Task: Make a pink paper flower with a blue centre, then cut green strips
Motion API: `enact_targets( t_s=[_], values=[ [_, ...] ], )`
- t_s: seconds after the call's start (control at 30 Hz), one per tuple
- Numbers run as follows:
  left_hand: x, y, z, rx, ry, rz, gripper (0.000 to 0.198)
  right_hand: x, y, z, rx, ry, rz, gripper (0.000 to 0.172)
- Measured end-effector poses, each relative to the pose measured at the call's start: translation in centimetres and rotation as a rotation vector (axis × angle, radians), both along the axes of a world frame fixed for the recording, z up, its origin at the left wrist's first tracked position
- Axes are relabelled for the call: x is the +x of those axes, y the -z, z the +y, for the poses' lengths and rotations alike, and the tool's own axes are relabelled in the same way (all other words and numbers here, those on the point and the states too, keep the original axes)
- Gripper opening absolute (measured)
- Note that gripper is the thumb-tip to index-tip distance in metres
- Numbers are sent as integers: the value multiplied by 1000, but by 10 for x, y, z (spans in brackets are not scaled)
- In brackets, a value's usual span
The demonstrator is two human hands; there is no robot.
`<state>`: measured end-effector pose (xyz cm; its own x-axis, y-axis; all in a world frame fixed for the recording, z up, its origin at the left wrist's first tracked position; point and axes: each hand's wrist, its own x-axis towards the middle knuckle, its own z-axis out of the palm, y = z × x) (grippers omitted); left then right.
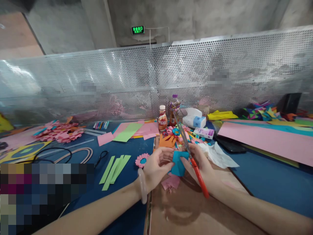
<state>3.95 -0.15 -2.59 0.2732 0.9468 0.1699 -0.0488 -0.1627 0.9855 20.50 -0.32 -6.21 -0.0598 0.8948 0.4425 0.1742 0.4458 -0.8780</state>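
Note:
My left hand (pixel 159 164), a pale bangle at its wrist, pinches the left edge of a small piece of blue paper (pixel 178 167). My right hand (pixel 200 164) grips the same paper's right side between thumb and fingers. Scissors with an orange-red handle (pixel 199 179) also rest in my right hand, their long metal blades pointing up and away from me. Part of the handle is hidden by the hand. Below the paper, a cut piece of pink paper (pixel 171 182) lies on the brown board (pixel 181 215). A pink paper flower (pixel 142 161) with a blue centre is left of my left hand.
Green paper strips (pixel 113 172) and a cable (pixel 85 155) lie left on the blue table. Behind my hands stand two bottles, a tissue pack (pixel 194 119) and paper scraps. Large pink sheets (pixel 266 140) lie right, partly over a dark phone (pixel 231 145). A perforated metal screen (pixel 151 78) closes the back.

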Motion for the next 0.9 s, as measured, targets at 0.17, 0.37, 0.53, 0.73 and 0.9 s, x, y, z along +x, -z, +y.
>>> enact_targets(
  t_s=[0.17, 0.37, 0.53, 0.73, 0.9],
  values=[
    [-1, 1, -1, 8, -11, -23, 25, 0, -1, -1, 12, 4, -13, 37],
    [-1, 2, -1, 39, -9, 13, 14, -2, -9, -4, 4, 11, -20, 36],
    [-3, 1, -1, 82, -22, 96, 22, -2, -5, -3, 46, 23, -14, 30],
    [-4, -1, -2, 156, -71, 147, 25, -2, 2, 0, 93, 21, -45, 26],
    [-4, 0, -3, 202, -81, 168, 27, -3, 0, 0, 96, 42, -28, 27]
  ],
)
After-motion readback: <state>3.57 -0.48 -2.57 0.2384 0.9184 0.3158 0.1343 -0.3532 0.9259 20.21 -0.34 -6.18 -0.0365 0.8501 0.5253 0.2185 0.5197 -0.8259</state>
